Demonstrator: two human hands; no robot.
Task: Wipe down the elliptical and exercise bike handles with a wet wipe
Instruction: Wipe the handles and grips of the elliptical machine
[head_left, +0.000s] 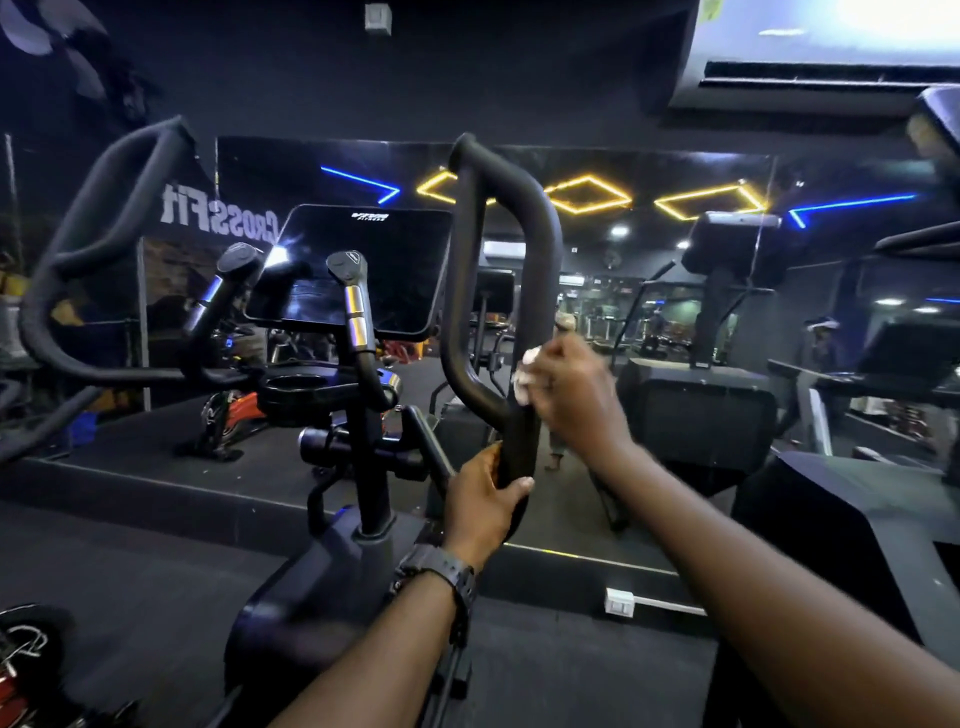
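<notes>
Two hands work the elliptical's right loop handle (498, 291): the left hand (480, 501) grips its lower stem steady, the right hand (569, 400) presses a bunched wet wipe (525, 374) against its near side, so wiping upward around the loop seems next.

Left arm: reaching forward from the near centre, a watch (445, 574) sitting on the wrist.
Left hand (480, 501): gripping the lower stem of the loop handle (511, 291), thumb wrapping across its front.
Right arm: extending from the near right, angling up and leftward.
Right hand (569, 397): curling around a white wipe (524, 375), pressing it against the handle's right side, above the left hand.
</notes>
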